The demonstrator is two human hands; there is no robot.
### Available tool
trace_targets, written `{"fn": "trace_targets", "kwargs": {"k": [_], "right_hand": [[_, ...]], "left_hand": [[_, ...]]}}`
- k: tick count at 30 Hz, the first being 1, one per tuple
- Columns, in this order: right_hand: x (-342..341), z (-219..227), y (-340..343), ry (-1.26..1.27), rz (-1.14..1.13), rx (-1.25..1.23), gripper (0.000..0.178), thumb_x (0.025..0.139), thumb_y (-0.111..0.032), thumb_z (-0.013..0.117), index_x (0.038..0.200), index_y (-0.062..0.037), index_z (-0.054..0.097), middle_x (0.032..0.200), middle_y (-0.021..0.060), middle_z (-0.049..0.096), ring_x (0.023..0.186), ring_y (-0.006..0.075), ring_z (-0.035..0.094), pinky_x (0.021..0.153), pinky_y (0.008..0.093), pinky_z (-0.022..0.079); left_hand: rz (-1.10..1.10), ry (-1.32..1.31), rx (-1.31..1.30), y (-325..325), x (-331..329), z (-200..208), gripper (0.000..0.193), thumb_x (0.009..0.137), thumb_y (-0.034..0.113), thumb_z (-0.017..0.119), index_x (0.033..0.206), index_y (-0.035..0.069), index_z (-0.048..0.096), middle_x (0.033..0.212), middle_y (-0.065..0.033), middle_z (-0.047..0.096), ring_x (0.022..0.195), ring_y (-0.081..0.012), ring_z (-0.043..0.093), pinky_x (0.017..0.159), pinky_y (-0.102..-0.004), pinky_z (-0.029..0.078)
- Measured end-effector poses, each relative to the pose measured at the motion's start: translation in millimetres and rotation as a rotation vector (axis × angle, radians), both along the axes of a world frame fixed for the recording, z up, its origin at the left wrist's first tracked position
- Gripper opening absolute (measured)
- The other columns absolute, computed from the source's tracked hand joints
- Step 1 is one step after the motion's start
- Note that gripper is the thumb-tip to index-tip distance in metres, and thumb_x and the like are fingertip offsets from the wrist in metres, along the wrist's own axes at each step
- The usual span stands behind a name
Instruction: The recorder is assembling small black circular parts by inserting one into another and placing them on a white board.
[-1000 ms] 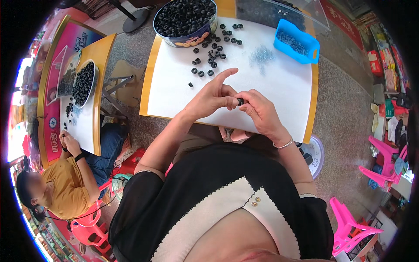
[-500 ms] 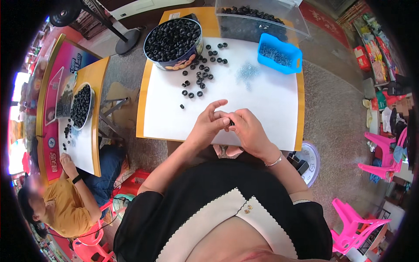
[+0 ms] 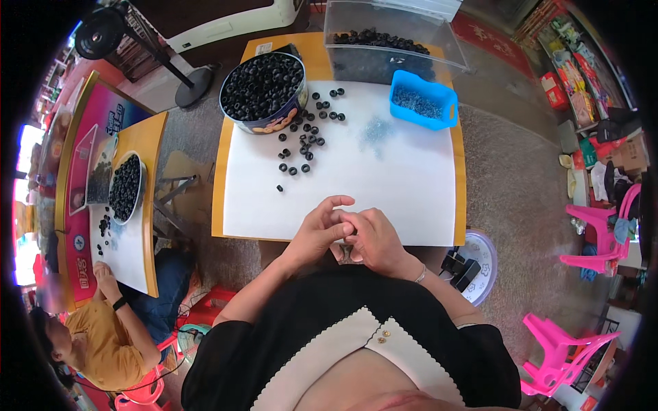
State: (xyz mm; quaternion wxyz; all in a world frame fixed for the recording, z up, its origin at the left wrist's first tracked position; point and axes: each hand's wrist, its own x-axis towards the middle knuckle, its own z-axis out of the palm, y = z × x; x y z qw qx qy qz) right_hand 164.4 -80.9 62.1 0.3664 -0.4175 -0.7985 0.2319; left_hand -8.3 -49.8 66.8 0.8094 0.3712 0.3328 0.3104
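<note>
My left hand [image 3: 315, 231] and my right hand [image 3: 377, 240] meet over the near edge of the white-topped table. Their fingertips pinch together around a small black ring-shaped part [image 3: 354, 233], mostly hidden by the fingers. The left index finger curves out above it. Farther up the table lie several loose black ring-shaped parts [image 3: 306, 156], left of a scattered patch of tiny clear bluish pieces [image 3: 376, 130]. A round tub [image 3: 269, 125] heaped with black ring-shaped parts stands at the far left. At the far right a blue plastic tray [image 3: 449, 113] holds more of the tiny pieces.
A clear bin [image 3: 439, 51] with black parts stands at the table's back. To the left, a person [image 3: 110, 335] works at another table [image 3: 156, 151] with a similar bowl [image 3: 127, 188]. A fan stand [image 3: 193, 85], a lilac basin [image 3: 488, 264] and pink chairs [image 3: 558, 349] stand around.
The whole table appears lower in the picture as the view shifts. My hands are drawn closer to my body, and the black part between the fingers is more covered.
</note>
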Motion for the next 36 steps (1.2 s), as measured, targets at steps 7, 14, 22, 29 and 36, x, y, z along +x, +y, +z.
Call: {"fn": "trace_targets", "kwargs": {"k": [7, 14, 22, 29, 36], "right_hand": [[6.2, 17.4, 7.9, -0.113, 0.005, 0.113, 0.040, 0.070, -0.003, 0.066, 0.107, -0.0032, 0.049, 0.083, 0.0101, 0.050, 0.071, 0.0268, 0.052, 0.061, 0.0354, 0.043], [-19.2, 10.5, 19.1, 0.017, -0.006, 0.328, 0.034, 0.076, -0.003, 0.062, 0.106, 0.0028, 0.050, 0.090, 0.0168, 0.056, 0.072, 0.0297, 0.058, 0.059, 0.0362, 0.046], [-33.5, 26.3, 37.4, 0.178, -0.171, 0.543, 0.033, 0.088, -0.018, 0.054, 0.115, 0.0006, 0.052, 0.076, 0.0153, 0.061, 0.062, 0.0316, 0.061, 0.055, 0.0390, 0.049], [-24.5, -3.0, 26.2, 0.108, -0.144, 0.222, 0.032, 0.080, -0.002, 0.056, 0.110, 0.0034, 0.049, 0.077, 0.0161, 0.057, 0.063, 0.0324, 0.058, 0.053, 0.0391, 0.045], [0.1, 20.3, 35.3, 0.113, -0.241, 0.126, 0.027, 0.084, -0.008, 0.060, 0.109, -0.0029, 0.055, 0.076, 0.0104, 0.057, 0.064, 0.0272, 0.058, 0.055, 0.0364, 0.045]], "left_hand": [[0.032, 0.080, 0.218, 1.2, -3.4, -9.7, 0.052, 0.092, 0.028, 0.057, 0.131, 0.001, 0.036, 0.101, -0.0069, 0.058, 0.092, -0.0154, 0.058, 0.072, -0.0299, 0.052], [0.355, -0.066, 0.681, -0.2, 37.0, 23.7, 0.068, 0.093, 0.058, 0.037, 0.110, -0.007, 0.047, 0.102, -0.0177, 0.056, 0.100, -0.0272, 0.056, 0.093, -0.0391, 0.042], [0.497, -0.154, 0.560, 9.0, 49.4, 15.9, 0.040, 0.098, 0.032, 0.037, 0.087, -0.003, 0.051, 0.081, -0.0138, 0.059, 0.080, -0.0205, 0.058, 0.078, -0.0326, 0.047], [0.398, -0.045, 0.491, 14.5, 50.8, 15.5, 0.046, 0.100, 0.039, 0.034, 0.085, -0.002, 0.050, 0.079, -0.0121, 0.054, 0.077, -0.0223, 0.056, 0.079, -0.0348, 0.046], [0.211, 0.084, 0.177, 27.3, 29.9, 2.0, 0.035, 0.093, 0.032, 0.055, 0.098, -0.002, 0.060, 0.078, -0.0033, 0.059, 0.070, -0.0090, 0.052, 0.068, -0.0234, 0.044]]}}
